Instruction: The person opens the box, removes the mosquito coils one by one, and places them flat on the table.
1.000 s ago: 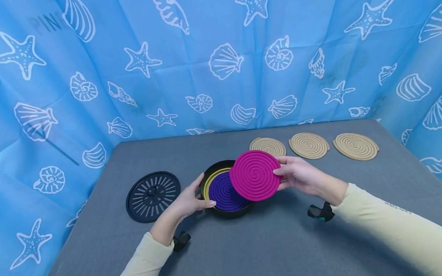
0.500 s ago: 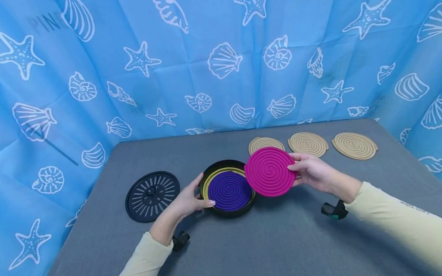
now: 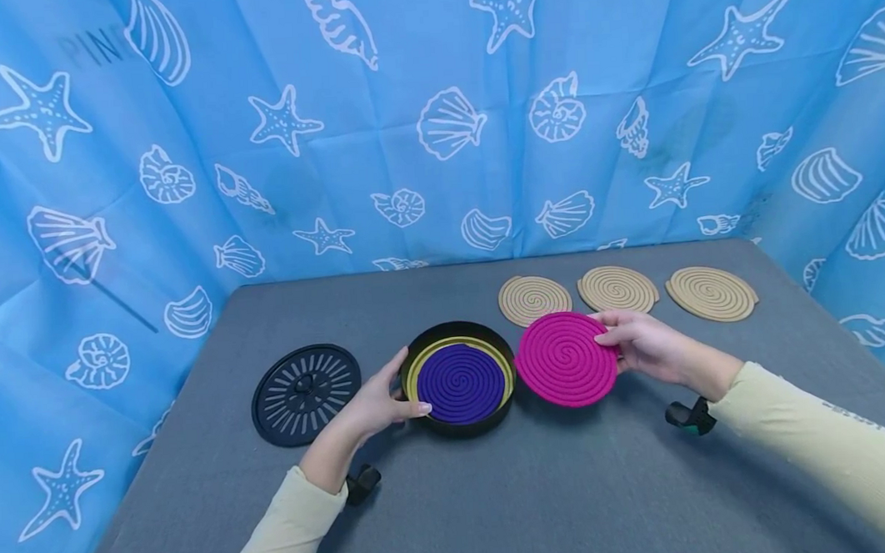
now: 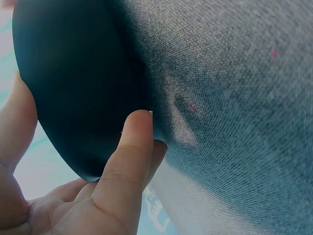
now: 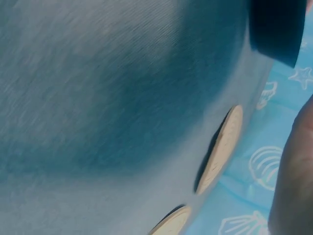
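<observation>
In the head view my left hand grips the left side of a round black tin, thumb at the near rim and fingers behind. The left wrist view shows its dark side wall between thumb and fingers. Inside the tin a purple mosquito coil lies flat, with a yellow ring showing around it. My right hand pinches a pink mosquito coil by its right edge. The coil is raised and tilted toward the camera, just right of the tin.
A black slotted lid lies left of the tin. Along the back of the grey table lie a tan coil, another tan coil and a third tan coil. A blue shell-print curtain hangs behind.
My right hand has carried the pink coil rightward, from over the tin to beside it, and lowered it slightly in the last half second. The left hand and tin have stayed in place.
</observation>
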`<act>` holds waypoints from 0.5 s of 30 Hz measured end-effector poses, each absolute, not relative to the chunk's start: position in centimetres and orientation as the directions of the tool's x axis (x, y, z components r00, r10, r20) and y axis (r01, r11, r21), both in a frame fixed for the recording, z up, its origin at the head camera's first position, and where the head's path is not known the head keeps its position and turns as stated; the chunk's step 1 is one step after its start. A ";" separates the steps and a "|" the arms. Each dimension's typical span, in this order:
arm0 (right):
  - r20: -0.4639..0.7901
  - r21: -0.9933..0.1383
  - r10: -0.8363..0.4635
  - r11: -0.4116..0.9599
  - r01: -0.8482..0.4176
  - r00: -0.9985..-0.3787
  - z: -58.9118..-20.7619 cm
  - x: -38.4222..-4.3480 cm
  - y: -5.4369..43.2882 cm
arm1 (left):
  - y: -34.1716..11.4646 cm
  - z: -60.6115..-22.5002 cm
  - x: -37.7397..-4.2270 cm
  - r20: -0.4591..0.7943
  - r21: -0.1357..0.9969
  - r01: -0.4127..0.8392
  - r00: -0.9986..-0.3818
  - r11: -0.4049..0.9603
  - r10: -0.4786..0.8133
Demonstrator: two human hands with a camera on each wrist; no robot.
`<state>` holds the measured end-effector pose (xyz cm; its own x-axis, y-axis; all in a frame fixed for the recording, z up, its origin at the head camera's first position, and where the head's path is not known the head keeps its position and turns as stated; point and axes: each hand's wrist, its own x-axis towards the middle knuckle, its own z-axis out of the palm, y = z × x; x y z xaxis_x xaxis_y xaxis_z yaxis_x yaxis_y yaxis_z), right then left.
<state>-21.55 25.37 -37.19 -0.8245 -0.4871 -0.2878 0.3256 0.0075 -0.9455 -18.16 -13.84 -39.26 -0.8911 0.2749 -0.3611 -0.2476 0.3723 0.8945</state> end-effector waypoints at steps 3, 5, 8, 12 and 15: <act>-0.321 -0.943 -0.468 0.076 0.324 -0.824 -37.5 -21.8 25.7 | -13.8 -39.3 -18.2 -0.360 0.894 -0.248 -0.893 0.374 0.271; -0.336 -0.941 -0.453 0.115 0.319 -0.826 -37.7 -22.0 25.8 | -13.8 -39.4 -18.3 -0.363 0.893 -0.252 -0.893 0.373 0.267; -0.352 -0.936 -0.436 0.156 0.316 -0.828 -38.1 -22.2 26.0 | -13.7 -39.4 -18.3 -0.367 0.890 -0.253 -0.892 0.380 0.264; -0.373 -0.927 -0.422 0.193 0.320 -0.826 -38.7 -22.5 26.0 | -13.7 -39.4 -18.3 -0.374 0.886 -0.262 -0.891 0.383 0.256; -0.386 -0.921 -0.412 0.222 0.320 -0.825 -39.1 -22.6 25.9 | -13.7 -39.4 -18.3 -0.373 0.887 -0.261 -0.891 0.380 0.259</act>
